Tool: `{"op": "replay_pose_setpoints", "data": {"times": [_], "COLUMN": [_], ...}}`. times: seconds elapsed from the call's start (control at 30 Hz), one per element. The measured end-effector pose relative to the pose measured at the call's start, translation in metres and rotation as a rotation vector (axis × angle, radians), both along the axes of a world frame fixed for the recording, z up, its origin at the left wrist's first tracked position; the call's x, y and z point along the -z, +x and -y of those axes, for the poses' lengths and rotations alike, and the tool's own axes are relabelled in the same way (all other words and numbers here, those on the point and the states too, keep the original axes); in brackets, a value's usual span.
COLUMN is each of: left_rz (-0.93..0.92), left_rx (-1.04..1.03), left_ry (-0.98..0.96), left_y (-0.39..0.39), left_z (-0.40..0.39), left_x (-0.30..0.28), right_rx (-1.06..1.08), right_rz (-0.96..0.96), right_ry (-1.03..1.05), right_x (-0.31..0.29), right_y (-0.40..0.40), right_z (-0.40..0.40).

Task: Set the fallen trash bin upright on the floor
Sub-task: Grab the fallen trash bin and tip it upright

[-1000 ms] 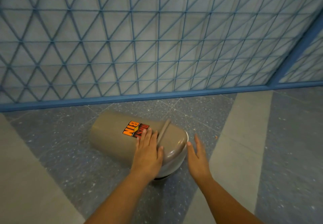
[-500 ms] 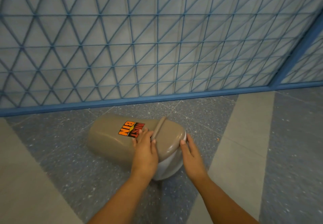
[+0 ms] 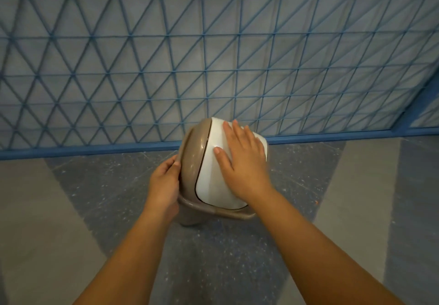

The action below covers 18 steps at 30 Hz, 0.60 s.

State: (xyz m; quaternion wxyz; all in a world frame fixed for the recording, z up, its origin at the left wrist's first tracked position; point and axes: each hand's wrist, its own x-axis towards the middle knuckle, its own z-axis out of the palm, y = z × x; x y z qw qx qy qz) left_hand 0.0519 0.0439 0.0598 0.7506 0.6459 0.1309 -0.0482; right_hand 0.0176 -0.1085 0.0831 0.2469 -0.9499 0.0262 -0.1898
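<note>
The tan trash bin (image 3: pixel 193 162) stands nearly upright on the grey speckled floor, seen from above, its domed lid with a white swing flap (image 3: pixel 211 185) facing me. My left hand (image 3: pixel 164 183) grips the lid's left side, fingers curled on the tan rim. My right hand (image 3: pixel 244 164) lies flat on the white flap, fingers spread. Most of the bin's body and its orange label are hidden under the lid.
A blue wire-mesh fence (image 3: pixel 213 55) with a blue bottom rail (image 3: pixel 95 149) runs right behind the bin. Lighter beige floor bands (image 3: pixel 35 209) lie to the left and right. A blue post (image 3: pixel 418 105) stands at the far right.
The bin lay on its side with both hands at its lid end; now it is tipped up onto its base, and my right hand has shifted onto the white flap.
</note>
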Motion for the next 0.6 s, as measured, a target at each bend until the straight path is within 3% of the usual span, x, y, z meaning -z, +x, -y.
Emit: {"op": "replay_pose_setpoints", "data": {"times": [0.2, 0.6], "left_rz": [-0.060, -0.128], "left_rx": [-0.032, -0.160], "left_ry": [-0.121, -0.070], "left_y": [0.010, 0.028], "left_z": [-0.036, -0.084], "left_x": [0.007, 0.027], "right_rx": [-0.108, -0.258], "right_rz": [-0.026, -0.041], "right_ry": [-0.083, -0.212], "right_x": [-0.008, -0.006], "right_y": [0.029, 0.075], "right_z": [-0.038, -0.094]}}
